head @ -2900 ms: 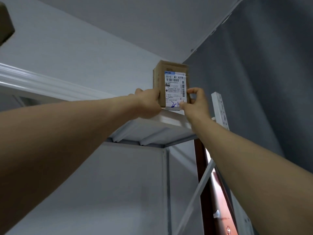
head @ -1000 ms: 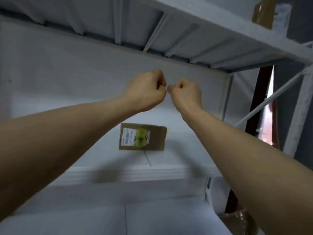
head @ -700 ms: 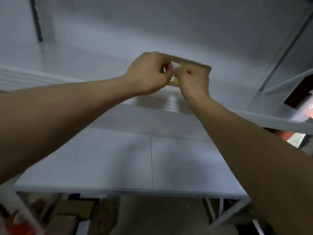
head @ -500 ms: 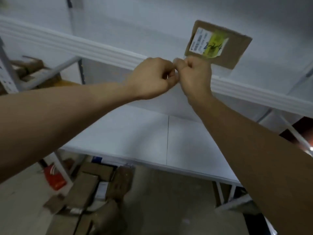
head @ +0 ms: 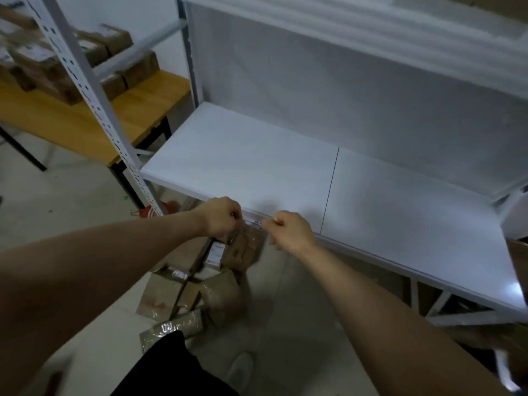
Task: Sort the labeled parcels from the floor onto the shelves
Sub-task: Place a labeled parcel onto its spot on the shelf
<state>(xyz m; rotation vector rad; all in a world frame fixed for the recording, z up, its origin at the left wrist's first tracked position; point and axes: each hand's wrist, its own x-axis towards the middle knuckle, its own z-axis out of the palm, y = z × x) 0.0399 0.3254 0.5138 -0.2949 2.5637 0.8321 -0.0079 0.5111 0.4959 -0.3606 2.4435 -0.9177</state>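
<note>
Several brown cardboard parcels (head: 225, 281) lie in a heap on the floor in front of the white shelf (head: 285, 172). One parcel in the heap shows a white label (head: 215, 254). My left hand (head: 221, 215) hangs above the heap with its fingers curled and holds nothing. My right hand (head: 287, 231) is beside it, a little to the right, fingers also curled and empty. Both hands hover near the shelf's front edge. No parcel stands on this shelf board.
A perforated white upright (head: 94, 104) of the rack stands at the left. Behind it, a yellow-topped table (head: 94, 110) carries several more brown boxes (head: 114, 52). A red object (head: 148, 212) sits on the floor under the shelf corner. Grey floor (head: 285, 338) spreads below.
My view has swung down from the top shelf, where both hands left a labeled box, to the lower shelf and the floor heap. My hands came down and drew slightly apart.
</note>
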